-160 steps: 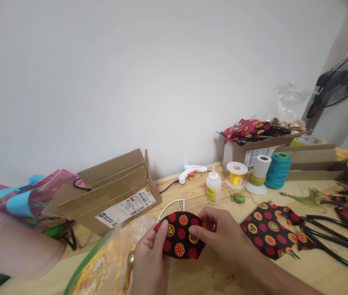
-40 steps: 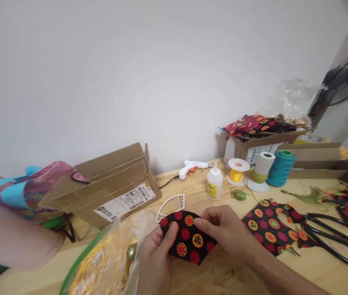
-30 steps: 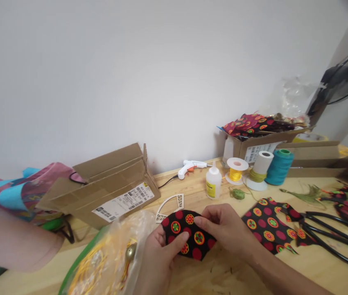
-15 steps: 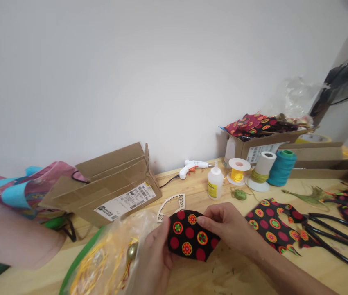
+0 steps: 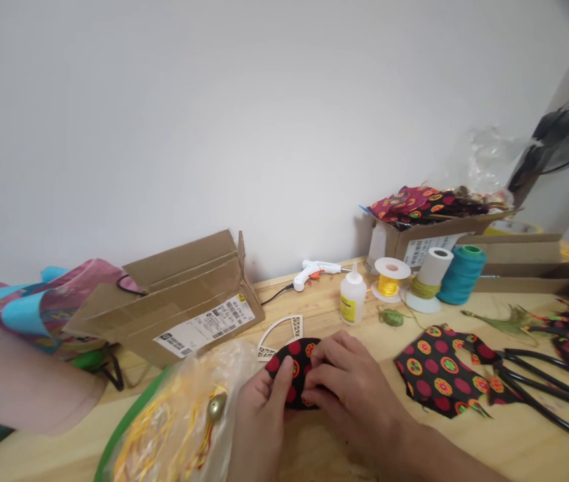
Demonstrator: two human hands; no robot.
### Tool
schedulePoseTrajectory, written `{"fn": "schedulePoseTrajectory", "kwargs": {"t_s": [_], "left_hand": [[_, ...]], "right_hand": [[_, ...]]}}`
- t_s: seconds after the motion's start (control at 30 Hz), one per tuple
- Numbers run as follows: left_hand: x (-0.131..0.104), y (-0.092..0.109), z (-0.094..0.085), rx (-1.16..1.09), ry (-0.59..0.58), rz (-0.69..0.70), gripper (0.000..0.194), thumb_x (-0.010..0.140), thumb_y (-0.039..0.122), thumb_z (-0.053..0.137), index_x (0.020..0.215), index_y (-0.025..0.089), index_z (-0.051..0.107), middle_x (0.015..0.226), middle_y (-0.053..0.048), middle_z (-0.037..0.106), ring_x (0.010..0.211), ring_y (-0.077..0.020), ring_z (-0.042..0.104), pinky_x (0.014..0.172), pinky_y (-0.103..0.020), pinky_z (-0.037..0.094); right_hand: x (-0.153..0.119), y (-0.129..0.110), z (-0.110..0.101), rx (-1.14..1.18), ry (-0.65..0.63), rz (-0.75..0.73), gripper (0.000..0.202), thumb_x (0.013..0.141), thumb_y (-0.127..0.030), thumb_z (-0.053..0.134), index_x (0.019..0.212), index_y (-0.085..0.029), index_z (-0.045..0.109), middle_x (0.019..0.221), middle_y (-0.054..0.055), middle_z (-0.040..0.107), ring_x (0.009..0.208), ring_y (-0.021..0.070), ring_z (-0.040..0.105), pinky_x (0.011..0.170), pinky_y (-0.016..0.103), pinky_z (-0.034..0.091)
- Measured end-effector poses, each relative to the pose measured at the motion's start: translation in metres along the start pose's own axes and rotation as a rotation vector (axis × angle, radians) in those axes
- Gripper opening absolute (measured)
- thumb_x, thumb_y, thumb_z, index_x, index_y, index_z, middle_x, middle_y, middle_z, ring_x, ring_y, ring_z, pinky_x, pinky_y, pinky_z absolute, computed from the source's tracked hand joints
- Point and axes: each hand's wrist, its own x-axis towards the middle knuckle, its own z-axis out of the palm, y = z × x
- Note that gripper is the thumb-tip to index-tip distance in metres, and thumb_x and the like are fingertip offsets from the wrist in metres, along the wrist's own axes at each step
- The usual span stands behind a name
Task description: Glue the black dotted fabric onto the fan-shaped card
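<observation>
Between my hands is a curved piece of black patterned fabric (image 5: 295, 355) with dark red dots and orange flower rings. My left hand (image 5: 264, 408) grips its left side, thumb lying across the front. My right hand (image 5: 349, 388) has its fingers bent and pressed onto the right part of the piece, covering much of it. Just behind the fabric lies a pale fan-shaped openwork frame (image 5: 267, 352). To the right of my right hand, a larger cut sheet of the same fabric (image 5: 432, 365) rests by black-handled scissors (image 5: 540, 375), whose blades are partly hidden.
A clear bag of yellow cords (image 5: 164, 422) lies at front left, before a cardboard box (image 5: 184, 301). Behind my hands stand a glue gun (image 5: 309, 273), a glue bottle (image 5: 353, 298) and thread spools (image 5: 462, 274). A scrap-filled box (image 5: 405, 241) sits at back right.
My right hand has moved left and down over the fabric piece, its fingers now bunched on the front. My left thumb has come forward over the fabric, and less of it shows.
</observation>
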Motion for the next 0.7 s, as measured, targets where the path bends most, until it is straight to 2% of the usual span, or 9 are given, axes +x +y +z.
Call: {"fn": "schedulePoseTrajectory", "kwargs": {"t_s": [0.17, 0.27, 0.3, 0.37, 0.43, 0.47, 0.53, 0.6, 0.7], "left_hand": [[0.003, 0.0, -0.002, -0.036, 0.028, -0.045, 0.033, 0.066, 0.042, 0.066, 0.081, 0.013, 0.069, 0.061, -0.003, 0.07, 0.06, -0.0177, 0.063, 0.059, -0.027, 0.048], [0.004, 0.001, -0.003, -0.105, 0.058, -0.053, 0.033, 0.066, 0.039, 0.067, 0.087, 0.014, 0.068, 0.066, -0.003, 0.072, 0.068, -0.018, 0.065, 0.063, -0.027, 0.05], [0.004, 0.002, -0.004, -0.124, 0.075, -0.057, 0.032, 0.066, 0.039, 0.068, 0.086, 0.014, 0.068, 0.066, -0.003, 0.072, 0.069, -0.0176, 0.065, 0.063, -0.026, 0.051], [0.004, 0.005, -0.004, -0.17, 0.134, -0.051, 0.027, 0.066, 0.038, 0.068, 0.08, 0.015, 0.068, 0.067, -0.003, 0.072, 0.067, -0.0156, 0.065, 0.059, -0.022, 0.05], [0.003, 0.009, -0.004, -0.231, 0.191, -0.032, 0.023, 0.064, 0.036, 0.07, 0.073, 0.015, 0.067, 0.068, -0.002, 0.072, 0.064, -0.0131, 0.065, 0.054, -0.018, 0.049], [0.002, 0.01, -0.004, -0.259, 0.208, -0.021, 0.021, 0.063, 0.035, 0.071, 0.071, 0.016, 0.067, 0.068, -0.001, 0.072, 0.063, -0.0124, 0.065, 0.052, -0.017, 0.049], [0.002, 0.011, -0.003, -0.287, 0.203, -0.025, 0.022, 0.062, 0.033, 0.073, 0.075, 0.016, 0.067, 0.068, -0.001, 0.072, 0.062, -0.0133, 0.065, 0.053, -0.018, 0.049], [0.001, 0.01, -0.003, -0.277, 0.16, -0.054, 0.027, 0.062, 0.034, 0.073, 0.081, 0.015, 0.068, 0.065, -0.002, 0.071, 0.063, -0.0155, 0.065, 0.056, -0.022, 0.051], [0.002, 0.004, -0.004, -0.175, 0.082, -0.048, 0.03, 0.063, 0.039, 0.071, 0.079, 0.014, 0.068, 0.061, -0.001, 0.069, 0.058, -0.0152, 0.063, 0.055, -0.023, 0.049]], "right_hand": [[0.002, 0.003, -0.016, 0.045, 0.187, 0.148, 0.012, 0.083, -0.015, 0.051, 0.072, -0.019, 0.051, 0.077, 0.002, 0.055, 0.077, 0.0176, 0.048, 0.07, 0.033, 0.038], [0.004, 0.002, -0.027, 0.043, 0.155, 0.105, 0.025, 0.087, -0.019, 0.043, 0.063, -0.02, 0.045, 0.068, 0.0, 0.051, 0.069, 0.0168, 0.045, 0.066, 0.033, 0.034], [0.004, 0.002, -0.029, 0.059, 0.157, 0.1, 0.029, 0.088, -0.018, 0.041, 0.059, -0.02, 0.042, 0.065, 0.0, 0.049, 0.066, 0.0161, 0.044, 0.064, 0.032, 0.034], [0.005, 0.002, -0.033, 0.103, 0.241, 0.151, 0.032, 0.089, -0.018, 0.037, 0.057, -0.02, 0.04, 0.066, 0.0, 0.046, 0.066, 0.0157, 0.044, 0.063, 0.031, 0.034], [0.006, 0.003, -0.033, 0.143, 0.373, 0.252, 0.023, 0.088, -0.02, 0.039, 0.066, -0.021, 0.046, 0.072, 0.001, 0.046, 0.071, 0.0164, 0.047, 0.066, 0.03, 0.037], [0.006, 0.004, -0.031, 0.154, 0.399, 0.309, 0.015, 0.087, -0.023, 0.041, 0.073, -0.022, 0.049, 0.074, 0.001, 0.047, 0.073, 0.0168, 0.048, 0.068, 0.03, 0.038], [0.005, 0.006, -0.025, 0.166, 0.331, 0.403, 0.007, 0.082, -0.028, 0.049, 0.087, -0.022, 0.05, 0.076, 0.001, 0.049, 0.072, 0.0174, 0.049, 0.066, 0.029, 0.041], [0.003, 0.004, -0.018, 0.166, 0.214, 0.425, 0.019, 0.076, -0.028, 0.056, 0.092, -0.022, 0.05, 0.077, 0.001, 0.053, 0.07, 0.0175, 0.05, 0.062, 0.029, 0.043], [0.001, -0.002, -0.01, 0.111, 0.168, 0.233, 0.015, 0.072, -0.019, 0.062, 0.086, -0.021, 0.056, 0.082, 0.003, 0.057, 0.076, 0.0183, 0.051, 0.067, 0.031, 0.043]]}}
